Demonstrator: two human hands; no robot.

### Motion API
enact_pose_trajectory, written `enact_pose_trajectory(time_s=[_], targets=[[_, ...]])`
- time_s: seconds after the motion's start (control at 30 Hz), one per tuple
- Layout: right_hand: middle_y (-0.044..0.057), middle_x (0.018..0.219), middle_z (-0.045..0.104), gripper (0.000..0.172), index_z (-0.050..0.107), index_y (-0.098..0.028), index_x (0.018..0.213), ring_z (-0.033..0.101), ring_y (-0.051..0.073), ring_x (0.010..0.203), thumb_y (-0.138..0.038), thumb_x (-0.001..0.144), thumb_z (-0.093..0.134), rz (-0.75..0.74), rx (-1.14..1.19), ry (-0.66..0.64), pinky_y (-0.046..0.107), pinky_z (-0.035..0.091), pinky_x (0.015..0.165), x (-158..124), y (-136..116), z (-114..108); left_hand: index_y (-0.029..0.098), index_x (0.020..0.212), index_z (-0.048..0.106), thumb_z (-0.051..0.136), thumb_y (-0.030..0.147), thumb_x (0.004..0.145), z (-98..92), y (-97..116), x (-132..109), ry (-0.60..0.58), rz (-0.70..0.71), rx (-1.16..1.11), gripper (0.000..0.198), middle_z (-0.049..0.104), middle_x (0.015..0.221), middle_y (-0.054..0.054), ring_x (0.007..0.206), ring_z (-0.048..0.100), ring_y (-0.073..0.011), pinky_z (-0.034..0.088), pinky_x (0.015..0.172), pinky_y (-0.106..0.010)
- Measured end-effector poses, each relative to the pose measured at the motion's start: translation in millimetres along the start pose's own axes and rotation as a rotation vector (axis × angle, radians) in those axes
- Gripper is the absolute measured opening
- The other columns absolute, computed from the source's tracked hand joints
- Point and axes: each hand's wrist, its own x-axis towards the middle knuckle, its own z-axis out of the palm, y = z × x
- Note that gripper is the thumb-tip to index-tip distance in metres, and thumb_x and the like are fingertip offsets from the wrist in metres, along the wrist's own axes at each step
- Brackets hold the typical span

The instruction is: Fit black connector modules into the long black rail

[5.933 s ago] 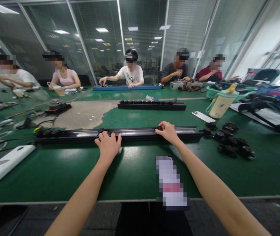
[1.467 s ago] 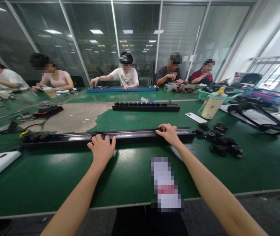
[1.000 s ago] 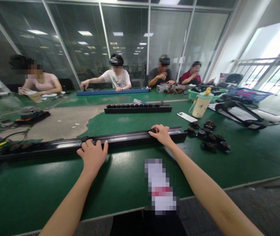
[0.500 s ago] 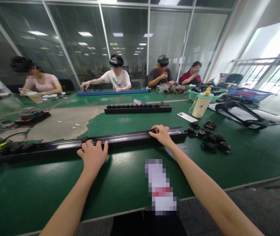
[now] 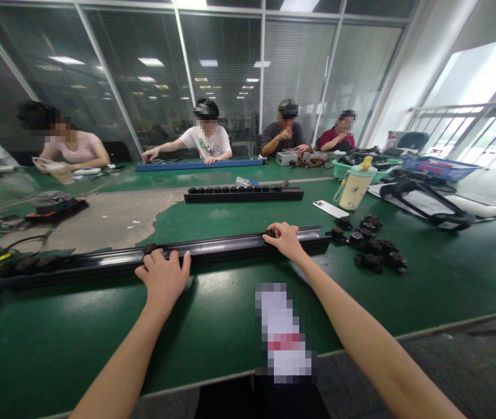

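Long straight black rail, flat on the green table, lying at a slight slant, left end lower in view than the right. Channel along its top is smooth and shiny, streaked with reflected light. Dark rounded units sit in a row at the left end. Squat black module left of centre, at the channel, lower part hidden. Small black part right of centre, pinched, partly covered; contact with rail unclear.
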Motion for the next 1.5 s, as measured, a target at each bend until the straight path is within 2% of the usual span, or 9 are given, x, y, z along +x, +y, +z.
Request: enact_pose_trajectory(time_s=[1.5], targets=[[-0.001,0.072,0.059,0.018,0.066,-0.023,0.085,0.053,0.02,0.081,-0.04,0.079,0.067,-0.001,-0.027,-0.006,0.037,0.028,0.086,-0.2,-2.4,-2.5,0.013,0.109,0.072,0.027,0.052,0.097,-0.5,0.1,0.4,0.003,0.003,0.022,0.061,0.047,0.129,-0.023,0.112,0.041,-0.039,0.031,0.086,-0.049]])
